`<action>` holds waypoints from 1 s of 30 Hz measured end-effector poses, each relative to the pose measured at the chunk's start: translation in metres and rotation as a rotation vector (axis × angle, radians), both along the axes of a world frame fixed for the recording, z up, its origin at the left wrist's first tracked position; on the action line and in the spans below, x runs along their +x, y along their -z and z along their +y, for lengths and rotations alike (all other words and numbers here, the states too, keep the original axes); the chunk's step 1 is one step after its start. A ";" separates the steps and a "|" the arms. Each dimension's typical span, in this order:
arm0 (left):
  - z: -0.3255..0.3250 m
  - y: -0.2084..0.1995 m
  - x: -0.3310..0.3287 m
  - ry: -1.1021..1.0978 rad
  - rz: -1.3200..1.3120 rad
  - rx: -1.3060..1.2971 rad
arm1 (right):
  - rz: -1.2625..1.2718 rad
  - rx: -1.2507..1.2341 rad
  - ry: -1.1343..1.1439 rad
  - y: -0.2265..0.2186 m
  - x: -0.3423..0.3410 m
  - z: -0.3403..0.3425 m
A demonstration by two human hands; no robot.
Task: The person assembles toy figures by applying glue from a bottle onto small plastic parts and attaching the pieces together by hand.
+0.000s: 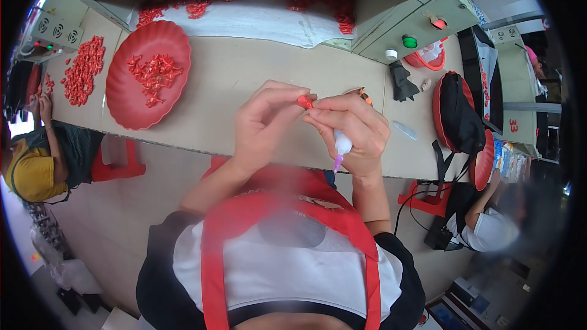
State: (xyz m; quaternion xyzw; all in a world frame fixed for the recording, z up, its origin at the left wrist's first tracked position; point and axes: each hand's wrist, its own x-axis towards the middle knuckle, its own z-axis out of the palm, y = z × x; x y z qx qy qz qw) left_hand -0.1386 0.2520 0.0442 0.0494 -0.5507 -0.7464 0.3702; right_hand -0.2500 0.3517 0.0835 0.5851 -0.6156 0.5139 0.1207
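Between the fingertips of both hands, over the front of the bench, is a small shiny red piece [304,102]. My left hand [264,119] pinches it from the left with thumb and forefinger. From the other side, my right hand [354,125] touches the piece with closed fingertips. Tucked in the right palm is a small white bottle [342,142], its purple-pink tip pointing down toward the apron. A scalloped red plate [119,95] to the left bears a heap of small red pieces [156,74]. The exact shape of the held piece is too small to tell.
A pale green machine [422,18] with an opening full of red pieces stands at the back. More red pieces [84,73] lie at far left. On the right are a black bag [460,113] and a dark cloth [402,82]. People sit at both sides.
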 end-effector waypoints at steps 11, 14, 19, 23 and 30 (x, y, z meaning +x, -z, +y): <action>-0.012 -0.013 0.007 0.135 -0.346 0.313 | -0.659 0.305 -0.090 0.000 -0.011 0.004; -0.014 -0.011 0.008 0.151 -0.344 0.358 | -0.679 0.320 -0.122 -0.003 -0.012 0.004; -0.018 -0.008 0.009 0.243 -0.348 0.413 | -0.774 0.367 -0.136 -0.006 -0.015 0.006; -0.018 -0.006 0.008 0.273 -0.348 0.451 | -0.876 0.405 -0.122 -0.005 -0.017 0.006; -0.015 -0.004 0.007 0.287 -0.337 0.483 | -0.941 0.438 -0.070 -0.005 -0.017 0.007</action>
